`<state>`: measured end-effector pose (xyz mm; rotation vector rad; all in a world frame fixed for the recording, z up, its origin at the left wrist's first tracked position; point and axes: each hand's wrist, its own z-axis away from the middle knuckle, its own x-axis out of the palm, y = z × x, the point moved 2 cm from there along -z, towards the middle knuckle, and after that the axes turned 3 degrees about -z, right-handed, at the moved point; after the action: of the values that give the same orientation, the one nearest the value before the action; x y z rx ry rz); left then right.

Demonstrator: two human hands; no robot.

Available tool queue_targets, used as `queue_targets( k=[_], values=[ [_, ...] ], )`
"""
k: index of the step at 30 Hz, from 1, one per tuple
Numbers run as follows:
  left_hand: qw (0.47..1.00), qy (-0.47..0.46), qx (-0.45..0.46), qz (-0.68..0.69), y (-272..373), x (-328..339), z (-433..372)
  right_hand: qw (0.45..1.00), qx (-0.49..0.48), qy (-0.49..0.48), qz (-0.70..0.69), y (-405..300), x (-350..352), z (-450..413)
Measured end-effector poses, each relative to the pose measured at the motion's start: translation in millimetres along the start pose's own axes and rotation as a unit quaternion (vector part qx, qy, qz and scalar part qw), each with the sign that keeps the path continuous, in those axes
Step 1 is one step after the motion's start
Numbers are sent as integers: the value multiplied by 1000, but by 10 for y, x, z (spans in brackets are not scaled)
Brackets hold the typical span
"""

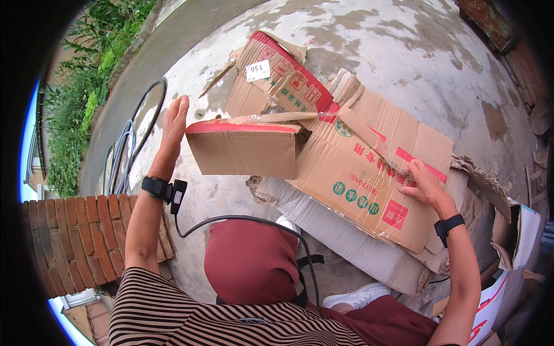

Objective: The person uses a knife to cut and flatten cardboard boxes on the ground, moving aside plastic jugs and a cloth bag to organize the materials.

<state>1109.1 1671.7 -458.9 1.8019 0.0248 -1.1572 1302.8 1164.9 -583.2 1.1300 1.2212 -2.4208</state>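
Note:
A brown cardboard box (242, 151) with red-edged panels stands partly folded on the ground before me. My left hand (174, 123) is upright at its left side, fingers straight and together; whether the palm touches the cardboard cannot be told. To the right, a broad printed cardboard panel (329, 160) lies spread out, joined to the box by torn, taped flaps. My right hand (422, 184) rests on that panel near its right edge, with thumb and fingers apart. Another red-edged flap (281, 78) bearing a white label sticks out at the far side. Flattened grey cardboard (337, 233) lies underneath.
A brick wall (86, 242) stands at the left, below coiled hoses (125, 147) on the concrete. Plants grow at the upper left. An open white carton (523, 233) and other boxes are at the right. A cable runs from my left wrist across my lap.

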Motion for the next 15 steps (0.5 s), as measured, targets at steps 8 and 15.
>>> queue_targets(
  k=[8,15],
  values=[
    [824,-269,-314,387,-472,36,129,999,33,-12,-17,-50,38,-28],
    [874,-318,-41,365,235,3,376,1000,15,12,-9,8,69,-10]
  ],
)
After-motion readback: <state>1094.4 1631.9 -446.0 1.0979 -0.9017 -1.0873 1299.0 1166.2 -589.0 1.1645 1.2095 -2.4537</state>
